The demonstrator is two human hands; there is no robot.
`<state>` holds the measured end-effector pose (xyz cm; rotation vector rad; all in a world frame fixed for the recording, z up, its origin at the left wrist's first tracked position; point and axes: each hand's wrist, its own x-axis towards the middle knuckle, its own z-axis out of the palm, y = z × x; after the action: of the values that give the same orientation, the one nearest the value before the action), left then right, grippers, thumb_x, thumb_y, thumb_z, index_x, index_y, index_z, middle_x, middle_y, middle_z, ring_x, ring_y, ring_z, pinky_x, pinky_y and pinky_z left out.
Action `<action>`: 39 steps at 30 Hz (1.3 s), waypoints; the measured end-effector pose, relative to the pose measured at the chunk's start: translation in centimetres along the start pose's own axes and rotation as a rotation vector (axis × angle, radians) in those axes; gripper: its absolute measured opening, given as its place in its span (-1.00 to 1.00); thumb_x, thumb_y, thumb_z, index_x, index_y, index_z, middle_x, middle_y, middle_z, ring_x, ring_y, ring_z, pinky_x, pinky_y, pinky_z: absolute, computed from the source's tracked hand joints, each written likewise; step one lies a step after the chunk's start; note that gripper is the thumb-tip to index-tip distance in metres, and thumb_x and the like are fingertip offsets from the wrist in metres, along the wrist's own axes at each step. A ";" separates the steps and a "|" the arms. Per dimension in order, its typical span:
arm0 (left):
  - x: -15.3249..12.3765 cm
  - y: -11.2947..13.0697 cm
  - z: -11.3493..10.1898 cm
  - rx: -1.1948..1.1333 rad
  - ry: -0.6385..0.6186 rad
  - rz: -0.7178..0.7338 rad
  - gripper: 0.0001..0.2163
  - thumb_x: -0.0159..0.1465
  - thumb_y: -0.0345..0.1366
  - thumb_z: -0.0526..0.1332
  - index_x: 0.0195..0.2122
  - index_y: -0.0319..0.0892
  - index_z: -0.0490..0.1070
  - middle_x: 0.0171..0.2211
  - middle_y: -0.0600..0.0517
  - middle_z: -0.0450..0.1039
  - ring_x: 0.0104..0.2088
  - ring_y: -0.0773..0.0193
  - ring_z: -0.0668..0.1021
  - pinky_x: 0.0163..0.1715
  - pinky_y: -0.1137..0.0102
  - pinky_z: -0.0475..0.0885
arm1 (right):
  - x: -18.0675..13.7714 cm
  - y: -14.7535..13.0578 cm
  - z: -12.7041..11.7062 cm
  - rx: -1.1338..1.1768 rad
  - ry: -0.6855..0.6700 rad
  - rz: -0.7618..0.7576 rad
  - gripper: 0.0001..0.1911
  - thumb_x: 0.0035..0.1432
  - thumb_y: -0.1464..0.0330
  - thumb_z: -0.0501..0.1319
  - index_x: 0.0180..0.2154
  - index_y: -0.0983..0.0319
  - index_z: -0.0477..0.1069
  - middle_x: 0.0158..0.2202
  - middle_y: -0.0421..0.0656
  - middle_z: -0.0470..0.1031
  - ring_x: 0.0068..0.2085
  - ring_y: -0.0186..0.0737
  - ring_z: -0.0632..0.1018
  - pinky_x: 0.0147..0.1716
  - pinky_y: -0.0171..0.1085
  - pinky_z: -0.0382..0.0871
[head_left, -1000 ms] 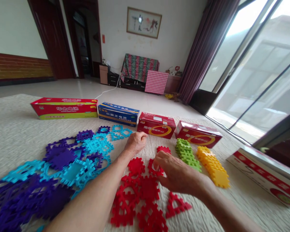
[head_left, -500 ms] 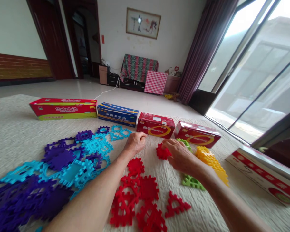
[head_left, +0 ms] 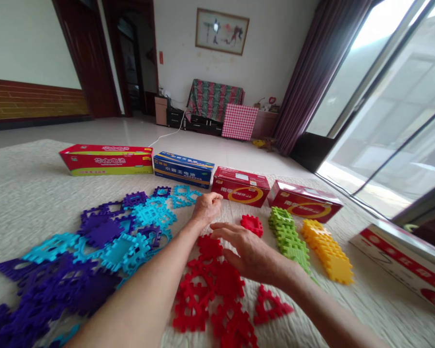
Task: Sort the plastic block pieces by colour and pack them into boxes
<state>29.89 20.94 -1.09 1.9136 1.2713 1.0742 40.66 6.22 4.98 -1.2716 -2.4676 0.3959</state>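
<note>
My left hand [head_left: 207,207] rests as a loose fist on the beige mat, just in front of a red box [head_left: 240,186]; nothing shows in it. My right hand [head_left: 247,251] hovers open, fingers stretched out, over a loose heap of red toothed plastic tiles [head_left: 213,295]. A small stack of red tiles [head_left: 252,224] stands just beyond its fingertips. To the right lie a row of green tiles [head_left: 289,236] and a row of yellow tiles [head_left: 328,256].
Purple and cyan tiles [head_left: 94,246] are spread over the left of the mat. Several long boxes stand in a line at the far edge: red-yellow [head_left: 107,160], blue [head_left: 183,170], another red [head_left: 304,201]. A white-red box [head_left: 406,270] lies at right.
My right hand carried a red tile up to the stack by the green row, let it go, and has drawn back open over the red heap. The left hand stayed put.
</note>
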 end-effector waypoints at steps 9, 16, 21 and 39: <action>-0.1 0.1 0.1 -0.015 -0.016 -0.028 -0.74 0.15 -0.43 0.09 -0.23 -0.17 0.55 -0.44 0.04 0.58 -0.39 0.32 0.59 -0.25 0.45 0.47 | 0.4 0.3 1.0 0.087 0.037 0.069 -0.50 -0.10 0.58 0.14 -0.05 0.24 0.32 -0.06 -0.06 0.36 -0.09 -0.18 0.43 -0.08 -0.19 0.35; -0.2 0.4 0.0 -0.004 -0.020 -0.034 -0.75 0.14 -0.43 0.11 -0.24 -0.16 0.56 -0.43 0.04 0.59 -0.37 0.31 0.59 -0.25 0.46 0.46 | 0.4 0.6 1.1 -0.033 0.197 0.206 -0.45 -0.07 0.62 0.11 0.01 0.19 0.27 -0.27 -0.16 0.34 -0.29 -0.27 0.40 -0.27 -0.28 0.30; -0.1 0.0 0.2 -0.016 -0.015 0.001 -0.76 0.14 -0.40 0.12 -0.24 -0.16 0.55 -0.42 0.04 0.59 -0.37 0.31 0.59 -0.26 0.46 0.46 | 0.0 0.5 0.0 -0.194 0.143 0.194 -0.54 0.04 0.64 -0.01 -0.06 0.18 0.32 -0.19 -0.11 0.33 -0.22 -0.25 0.41 -0.25 -0.27 0.29; -0.1 -0.1 0.3 -0.011 -0.020 0.009 -0.75 0.15 -0.41 0.10 -0.26 -0.16 0.56 -0.46 0.05 0.58 -0.40 0.32 0.60 -0.25 0.46 0.47 | -1.8 -0.3 -0.8 -0.184 -0.049 0.218 -0.76 0.08 0.46 0.12 -0.16 0.26 0.38 -0.19 -0.02 0.44 -0.18 -0.16 0.47 -0.17 -0.16 0.39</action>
<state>30.10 20.88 -1.40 1.9182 1.2449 1.0623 41.73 4.69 5.49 -1.6327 -2.4596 0.2602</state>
